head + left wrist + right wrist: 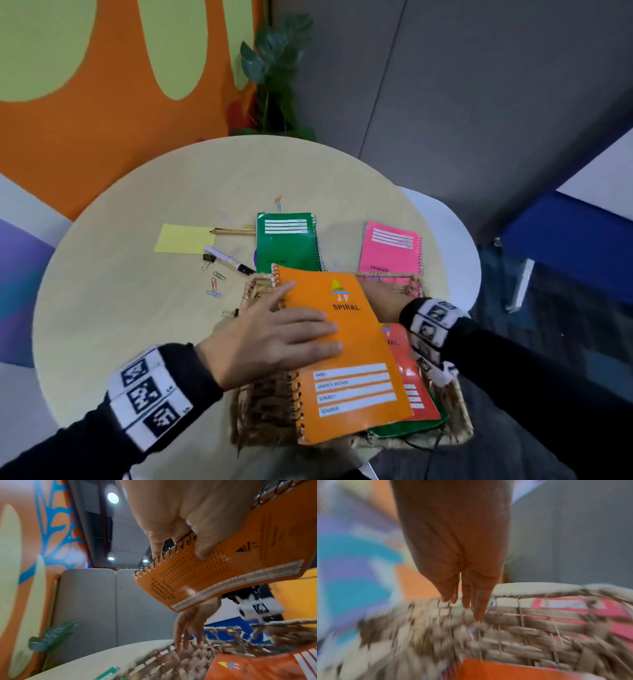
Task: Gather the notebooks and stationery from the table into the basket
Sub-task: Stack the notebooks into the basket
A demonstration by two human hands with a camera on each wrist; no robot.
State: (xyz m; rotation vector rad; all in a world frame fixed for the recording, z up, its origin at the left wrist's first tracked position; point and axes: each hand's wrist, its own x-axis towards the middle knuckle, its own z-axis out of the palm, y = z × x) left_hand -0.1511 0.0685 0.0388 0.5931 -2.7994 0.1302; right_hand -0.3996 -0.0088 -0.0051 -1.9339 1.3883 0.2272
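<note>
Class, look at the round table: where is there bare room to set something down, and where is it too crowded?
Free: the table's left part, beyond the paper clips, and the far arc behind the yellow note and green notebook. Crowded: the strip from note to pink notebook, and the basket, where the left hand holds the orange notebook.
</note>
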